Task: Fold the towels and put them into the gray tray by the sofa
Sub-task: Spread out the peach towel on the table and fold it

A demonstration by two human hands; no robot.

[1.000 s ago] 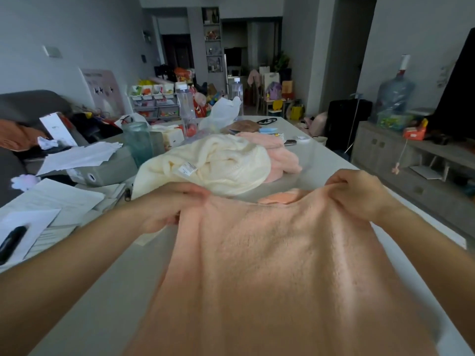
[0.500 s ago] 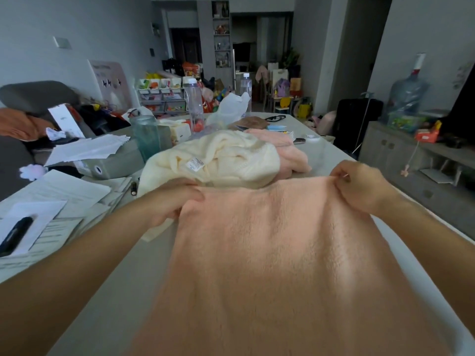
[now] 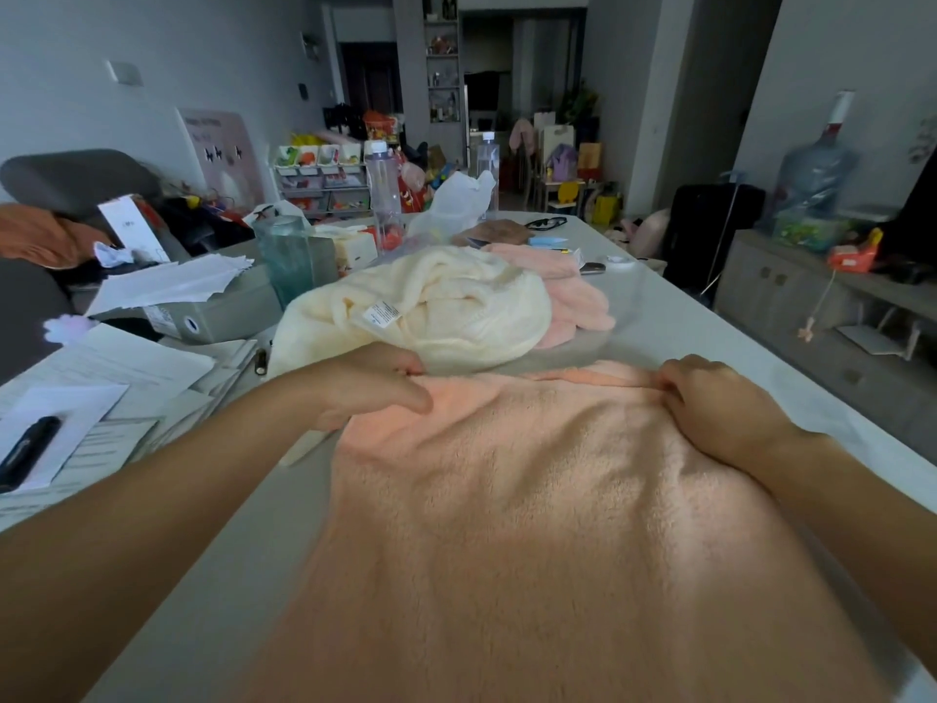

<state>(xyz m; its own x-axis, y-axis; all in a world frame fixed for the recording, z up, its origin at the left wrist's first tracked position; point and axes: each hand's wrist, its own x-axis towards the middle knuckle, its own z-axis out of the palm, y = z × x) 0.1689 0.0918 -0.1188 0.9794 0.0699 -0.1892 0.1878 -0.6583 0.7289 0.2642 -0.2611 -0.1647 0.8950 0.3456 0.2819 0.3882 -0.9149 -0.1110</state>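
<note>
The peach, fluffy terry towel (image 3: 547,525) is lying spread flat on the pale grey desk (image 3: 674,317), filling the near and central part of the view and running off the bottom edge. Its far edge is showing a narrow folded-over strip between the two hands.

The left hand (image 3: 365,388) is resting at the 10 o'clock corner of the towel; its grip is pinching that corner, with the thumb lying on top of the fabric. The right hand (image 3: 715,403) is resting at the 2 o'clock corner; its grip is pinching the far edge there, with the fingers curled over the hem. Both forearms are extending in from the bottom corners of the view.

At 12 o'clock from the peach towel, just beyond its far edge, a cream, crumpled fleece towel (image 3: 431,307) with a white care label (image 3: 377,313) is lying in a heap. A pale pink crumpled towel (image 3: 573,301) is touching it at its 2 o'clock side.

At 9 o'clock, loose white paper sheets (image 3: 111,378) are covering the desk edge, with a black marker pen (image 3: 28,451) lying on them. At 11 o'clock, a translucent teal plastic cup (image 3: 284,256) is standing upright beside a grey cardboard box (image 3: 223,312).

The gray tray is not identifiable in this view.
</note>
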